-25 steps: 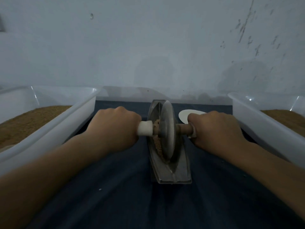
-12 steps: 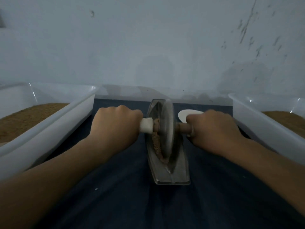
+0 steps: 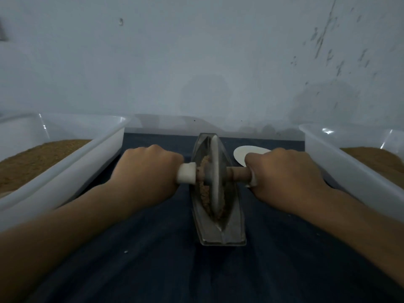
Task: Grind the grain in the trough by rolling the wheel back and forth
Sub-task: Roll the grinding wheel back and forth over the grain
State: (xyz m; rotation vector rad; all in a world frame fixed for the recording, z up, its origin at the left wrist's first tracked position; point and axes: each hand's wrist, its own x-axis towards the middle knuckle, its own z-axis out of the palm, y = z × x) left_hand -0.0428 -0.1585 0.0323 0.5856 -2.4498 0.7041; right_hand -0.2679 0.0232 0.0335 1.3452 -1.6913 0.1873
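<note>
A dark blue cloth (image 3: pixel 153 254) bears the trough (image 3: pixel 220 236), a pale disc (image 3: pixel 240 154), left tub (image 3: pixel 65 182) and right tub (image 3: pixel 349 171).

We are finding no text, label, brand, number or sign to read here: the trough (image 3: pixel 220 236), the wheel (image 3: pixel 216 186), the left tub (image 3: pixel 65 173), the right tub (image 3: pixel 349 173) and the wall (image 3: pixel 196 62) are showing none.

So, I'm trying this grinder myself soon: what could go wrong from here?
1. Grain cakes on the wheel and heaps near the rim of the trough; a hard stroke may spill it onto the dark cloth.
2. The wheel sits toward the trough's far end; pushing further might ride it out.
3. The left hand grips the handle close to the wheel and could graze it.
</note>
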